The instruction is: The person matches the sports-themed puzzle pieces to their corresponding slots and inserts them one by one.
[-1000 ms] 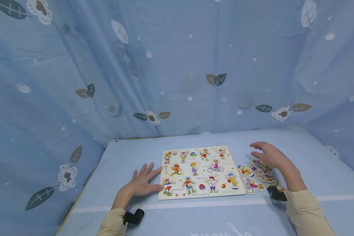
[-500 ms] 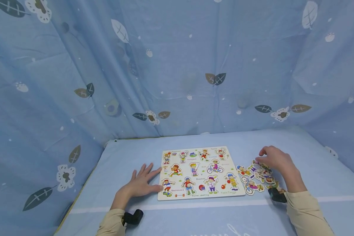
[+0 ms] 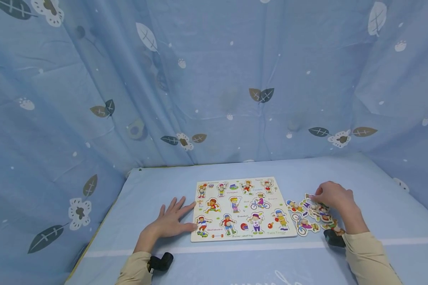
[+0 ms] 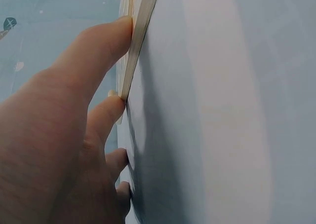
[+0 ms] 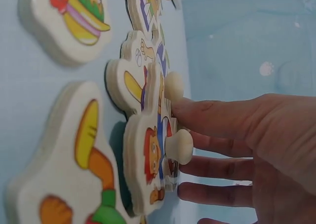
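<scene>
A pale wooden puzzle board with sport figures lies flat on the table. My left hand is spread beside its left side; in the left wrist view, the thumb and index fingertip touch the board's edge. To the board's right, several knobbed puzzle pieces lie loosely heaped, among them a cyclist piece. At the heap's far end my right hand pinches a puzzle piece between thumb and index finger, the fingertips partly hidden. A red-haired figure piece with a round wooden knob stands close by those fingers.
A light blue cloth with a white stripe covers the table. Blue patterned curtains hang behind and at the sides. A black wrist camera sits at the left cuff, another black camera at the right one.
My right hand has come down and slightly right onto the heap, its thumb and index finger drawing together. The left hand and the board have stayed put.
</scene>
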Motion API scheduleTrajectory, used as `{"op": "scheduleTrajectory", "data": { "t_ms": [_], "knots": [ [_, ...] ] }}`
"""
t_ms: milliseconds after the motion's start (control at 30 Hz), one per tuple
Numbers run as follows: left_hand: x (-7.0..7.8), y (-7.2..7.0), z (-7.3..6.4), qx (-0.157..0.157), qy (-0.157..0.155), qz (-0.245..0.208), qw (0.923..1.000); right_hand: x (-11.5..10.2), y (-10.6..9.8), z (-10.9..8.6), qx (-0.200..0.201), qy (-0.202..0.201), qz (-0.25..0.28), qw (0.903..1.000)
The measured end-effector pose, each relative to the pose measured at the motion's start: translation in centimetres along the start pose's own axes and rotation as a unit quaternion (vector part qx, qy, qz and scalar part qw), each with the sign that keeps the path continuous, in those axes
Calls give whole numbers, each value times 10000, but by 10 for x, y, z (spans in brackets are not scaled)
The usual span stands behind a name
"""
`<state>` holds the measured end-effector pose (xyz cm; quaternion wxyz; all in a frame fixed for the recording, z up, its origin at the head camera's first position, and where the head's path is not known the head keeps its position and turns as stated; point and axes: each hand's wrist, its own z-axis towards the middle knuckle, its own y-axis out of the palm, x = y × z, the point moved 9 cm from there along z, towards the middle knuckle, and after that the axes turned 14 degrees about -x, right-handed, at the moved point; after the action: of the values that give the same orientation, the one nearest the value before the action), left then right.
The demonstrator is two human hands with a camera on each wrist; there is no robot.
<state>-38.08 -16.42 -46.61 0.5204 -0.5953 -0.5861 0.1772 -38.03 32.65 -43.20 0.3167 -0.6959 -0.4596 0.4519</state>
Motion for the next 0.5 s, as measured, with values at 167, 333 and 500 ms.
{"op": "scheduleTrajectory", "data": {
  "t_ms": [167,333,500],
  "knots": [
    [2,-1,-1,15,-9,22,10000,0,-1,2,85,19,-55,9999],
    [4,-2,-1,2,0,6,10000,-2,-2,1,135,-29,-178,9997],
    [0,-1,1,-3,-41,30,10000,-3,-2,0,186,-105,-218,9995]
  ]
}}
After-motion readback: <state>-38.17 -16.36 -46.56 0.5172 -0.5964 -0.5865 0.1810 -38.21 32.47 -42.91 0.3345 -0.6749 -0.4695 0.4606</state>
